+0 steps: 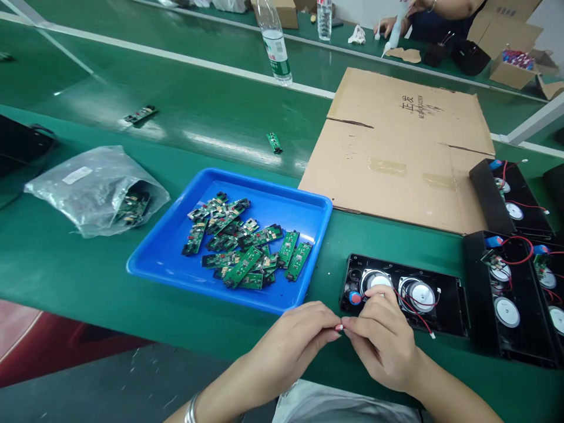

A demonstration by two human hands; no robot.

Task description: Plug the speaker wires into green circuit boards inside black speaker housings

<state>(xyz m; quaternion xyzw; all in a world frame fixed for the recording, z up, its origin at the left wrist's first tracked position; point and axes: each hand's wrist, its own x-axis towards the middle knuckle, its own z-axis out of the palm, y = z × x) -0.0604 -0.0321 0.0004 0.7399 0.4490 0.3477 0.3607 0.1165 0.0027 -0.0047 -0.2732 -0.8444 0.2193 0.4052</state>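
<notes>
Head view: glossy black speaker housing (403,294), round white cones

Both hands pinched together, fingertip to fingertip

Left hand (295,341) and right hand (383,341) meet at centre, fingers curled, forearms angling in from below; bracelet on left wrist.

Bright, even overhead light, soft and diffuse. Long white glare streaks across the green belt (207,141), paler sheen on the plastic bag (94,188). Faint, short shadows under the blue tray (176,235) and cardboard (396,158). Mostly sharp through the middle; slight softness at the fingertips of both hands. Wide-angle bowing of belt edges toward the corners, far background a touch hazy.
</notes>
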